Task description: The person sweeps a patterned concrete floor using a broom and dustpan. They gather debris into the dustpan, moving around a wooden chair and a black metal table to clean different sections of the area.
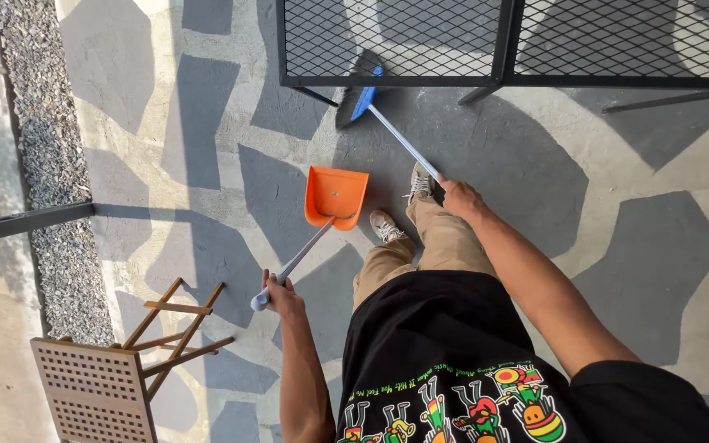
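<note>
Standing on patterned floor [207, 123]: left hand [279, 293] gripping orange dustpan [336, 195] handle, right hand [459, 197] gripping broom [363, 98]; mesh counter [387, 41] overhead of bristles, toppled wooden chair [100, 385] beside, gravel strip [43, 123] beyond.

Bright sunlight, hard shadows, sharp focus

I see no packages, signs or screens, only a small pale sticker label [335, 194] on the middle of the orange dustpan [336, 197], roughly rectangular, its print too small to make out
</note>
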